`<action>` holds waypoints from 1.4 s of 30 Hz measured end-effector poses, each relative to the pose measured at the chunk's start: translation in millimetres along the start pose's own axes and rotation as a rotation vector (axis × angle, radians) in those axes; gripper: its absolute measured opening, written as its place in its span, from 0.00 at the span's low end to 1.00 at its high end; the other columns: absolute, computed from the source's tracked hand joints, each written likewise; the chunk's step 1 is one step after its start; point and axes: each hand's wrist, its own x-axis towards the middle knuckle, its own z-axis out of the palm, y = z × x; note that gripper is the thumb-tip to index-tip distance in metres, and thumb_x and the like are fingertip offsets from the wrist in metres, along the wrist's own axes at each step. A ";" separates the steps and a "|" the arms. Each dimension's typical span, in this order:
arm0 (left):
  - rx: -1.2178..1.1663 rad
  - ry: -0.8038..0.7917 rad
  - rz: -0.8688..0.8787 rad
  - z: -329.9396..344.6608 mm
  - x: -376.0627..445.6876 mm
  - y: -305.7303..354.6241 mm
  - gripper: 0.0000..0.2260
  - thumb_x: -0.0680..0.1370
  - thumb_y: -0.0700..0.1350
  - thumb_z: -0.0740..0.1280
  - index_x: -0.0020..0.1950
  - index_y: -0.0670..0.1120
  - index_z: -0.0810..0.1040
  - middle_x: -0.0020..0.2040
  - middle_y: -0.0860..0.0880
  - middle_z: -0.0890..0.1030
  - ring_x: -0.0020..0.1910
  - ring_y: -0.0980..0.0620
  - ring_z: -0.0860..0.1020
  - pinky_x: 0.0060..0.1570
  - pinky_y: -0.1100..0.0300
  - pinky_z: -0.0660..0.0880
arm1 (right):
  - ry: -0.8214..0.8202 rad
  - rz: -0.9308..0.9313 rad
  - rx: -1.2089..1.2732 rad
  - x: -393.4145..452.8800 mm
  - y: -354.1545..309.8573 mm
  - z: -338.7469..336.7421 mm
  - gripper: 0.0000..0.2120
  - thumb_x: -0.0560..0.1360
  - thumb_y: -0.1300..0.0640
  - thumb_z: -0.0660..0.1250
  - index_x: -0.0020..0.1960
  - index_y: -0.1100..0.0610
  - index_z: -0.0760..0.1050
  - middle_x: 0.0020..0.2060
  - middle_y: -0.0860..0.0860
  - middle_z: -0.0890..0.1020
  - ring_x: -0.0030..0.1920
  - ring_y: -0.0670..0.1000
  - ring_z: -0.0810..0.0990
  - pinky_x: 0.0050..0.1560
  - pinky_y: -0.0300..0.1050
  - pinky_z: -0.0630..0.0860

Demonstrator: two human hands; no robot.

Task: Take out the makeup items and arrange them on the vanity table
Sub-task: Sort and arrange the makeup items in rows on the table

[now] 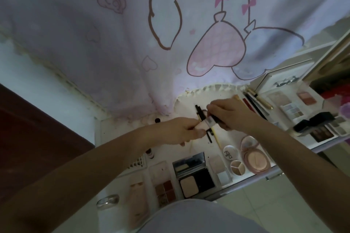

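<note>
White vanity table (191,104) holds open palettes (195,175) beside both hands' tube (209,122).

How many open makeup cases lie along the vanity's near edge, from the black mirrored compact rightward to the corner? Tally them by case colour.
Black square powder compact: 1
Clear rectangular palette: 1
White round compact: 1
Pink round compact: 1
Total: 4
</note>
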 end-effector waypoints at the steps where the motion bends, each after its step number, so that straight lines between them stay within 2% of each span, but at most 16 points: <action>1: 0.185 0.066 0.066 0.7 1.8 -0.6 0.14 0.80 0.46 0.58 0.35 0.48 0.67 0.32 0.52 0.66 0.29 0.58 0.66 0.29 0.71 0.65 | -0.026 0.021 -0.036 -1.5 2.0 -0.6 0.19 0.79 0.60 0.56 0.29 0.57 0.63 0.18 0.46 0.68 0.17 0.41 0.67 0.22 0.29 0.63; 6: 0.695 0.389 0.060 6.7 9.0 -2.1 0.14 0.78 0.51 0.60 0.56 0.42 0.75 0.46 0.47 0.67 0.43 0.52 0.67 0.37 0.63 0.60 | 0.076 0.102 -0.160 2.3 9.8 5.5 0.20 0.79 0.55 0.54 0.29 0.56 0.60 0.23 0.51 0.65 0.22 0.43 0.65 0.26 0.34 0.61; 9: 0.874 0.502 0.063 8.1 15.7 1.2 0.14 0.79 0.50 0.59 0.56 0.41 0.74 0.52 0.44 0.69 0.51 0.48 0.68 0.39 0.59 0.62 | 0.090 0.242 -0.112 13.3 14.4 14.4 0.23 0.80 0.52 0.51 0.28 0.57 0.60 0.24 0.52 0.64 0.24 0.47 0.63 0.24 0.34 0.60; 12: 0.885 0.508 0.051 9.7 19.1 0.3 0.14 0.78 0.50 0.61 0.54 0.40 0.75 0.50 0.44 0.71 0.50 0.47 0.70 0.38 0.59 0.62 | 0.152 0.304 0.026 17.5 16.2 25.7 0.22 0.80 0.54 0.52 0.28 0.57 0.59 0.24 0.51 0.63 0.24 0.47 0.61 0.18 0.32 0.58; 14: 0.739 0.488 0.037 7.0 18.8 0.9 0.14 0.77 0.51 0.63 0.49 0.40 0.77 0.41 0.47 0.73 0.41 0.51 0.71 0.34 0.64 0.62 | 0.269 0.207 0.022 16.6 14.7 30.1 0.22 0.79 0.57 0.53 0.27 0.56 0.57 0.24 0.50 0.62 0.24 0.47 0.60 0.22 0.34 0.60; 16: 0.354 0.375 -0.005 -4.1 15.4 1.4 0.11 0.76 0.49 0.66 0.43 0.42 0.79 0.31 0.52 0.74 0.30 0.58 0.73 0.28 0.72 0.66 | 0.347 0.054 0.012 11.1 12.1 28.2 0.21 0.79 0.61 0.55 0.27 0.56 0.59 0.23 0.49 0.64 0.24 0.46 0.65 0.26 0.32 0.63; 20: -0.644 -0.170 -0.030 -17.6 0.8 -7.8 0.07 0.71 0.47 0.68 0.41 0.44 0.81 0.30 0.54 0.82 0.27 0.61 0.78 0.27 0.72 0.73 | 0.154 -0.190 0.114 -10.2 8.8 15.4 0.14 0.78 0.59 0.56 0.35 0.49 0.68 0.23 0.44 0.72 0.25 0.40 0.70 0.27 0.30 0.64; 24: -0.820 -0.481 0.014 1.1 2.4 -16.9 0.16 0.63 0.55 0.75 0.41 0.45 0.84 0.33 0.52 0.83 0.30 0.59 0.79 0.29 0.70 0.76 | 0.041 -0.320 0.098 -21.8 8.6 12.3 0.08 0.73 0.57 0.55 0.40 0.46 0.69 0.25 0.41 0.74 0.28 0.39 0.72 0.30 0.29 0.67; 26: -0.777 -0.386 -0.051 4.5 6.1 -16.6 0.07 0.72 0.48 0.68 0.43 0.45 0.82 0.33 0.52 0.82 0.29 0.60 0.78 0.30 0.70 0.76 | 0.028 -0.275 0.082 -21.9 15.6 11.1 0.09 0.76 0.57 0.55 0.42 0.48 0.71 0.27 0.43 0.73 0.29 0.38 0.74 0.30 0.29 0.69; 29: -0.407 -0.092 -0.136 -2.0 13.1 -10.6 0.08 0.79 0.40 0.59 0.45 0.42 0.76 0.36 0.51 0.79 0.27 0.63 0.77 0.30 0.73 0.74 | 0.061 -0.024 0.102 -15.6 27.5 10.6 0.16 0.79 0.52 0.50 0.47 0.59 0.73 0.27 0.47 0.74 0.22 0.40 0.73 0.24 0.32 0.69; 31: 0.036 0.053 -0.081 -4.0 19.2 -0.6 0.10 0.79 0.43 0.61 0.46 0.39 0.77 0.36 0.49 0.77 0.27 0.61 0.76 0.27 0.77 0.70 | 0.069 0.151 0.111 -8.6 33.3 11.5 0.24 0.78 0.45 0.48 0.39 0.60 0.73 0.22 0.48 0.74 0.17 0.41 0.68 0.20 0.31 0.66; 34: 0.559 0.237 0.070 1.7 26.2 10.1 0.11 0.78 0.47 0.62 0.45 0.39 0.75 0.36 0.48 0.74 0.35 0.53 0.71 0.31 0.68 0.65 | 0.064 0.231 0.043 1.6 39.3 15.0 0.27 0.79 0.46 0.48 0.27 0.58 0.65 0.15 0.48 0.68 0.13 0.42 0.64 0.17 0.27 0.60; 36: 0.898 0.423 0.182 10.6 28.5 10.7 0.08 0.76 0.44 0.65 0.48 0.40 0.76 0.43 0.45 0.76 0.41 0.50 0.75 0.35 0.62 0.65 | 0.123 0.295 0.096 7.3 42.0 15.7 0.23 0.80 0.49 0.50 0.28 0.58 0.62 0.20 0.50 0.65 0.15 0.43 0.62 0.17 0.29 0.58; 38: 1.177 0.587 0.258 16.4 26.4 6.0 0.09 0.64 0.43 0.77 0.39 0.42 0.79 0.35 0.47 0.78 0.32 0.52 0.77 0.25 0.63 0.67 | 0.207 0.314 0.191 10.0 42.3 16.0 0.20 0.80 0.53 0.52 0.30 0.57 0.61 0.24 0.51 0.64 0.21 0.46 0.62 0.21 0.34 0.59; 40: 1.121 0.765 0.364 15.4 31.8 -3.8 0.12 0.57 0.42 0.80 0.32 0.44 0.78 0.28 0.48 0.77 0.25 0.53 0.75 0.20 0.65 0.68 | 0.299 0.170 0.167 9.2 42.6 17.7 0.15 0.79 0.57 0.55 0.34 0.57 0.65 0.26 0.49 0.67 0.25 0.46 0.65 0.27 0.37 0.63; 42: 0.847 0.758 0.354 12.3 35.7 -10.0 0.09 0.65 0.41 0.77 0.38 0.39 0.79 0.33 0.46 0.78 0.31 0.48 0.76 0.26 0.63 0.70 | 0.368 -0.068 0.108 3.4 40.1 19.4 0.06 0.77 0.63 0.59 0.42 0.57 0.70 0.31 0.45 0.72 0.31 0.42 0.71 0.32 0.31 0.69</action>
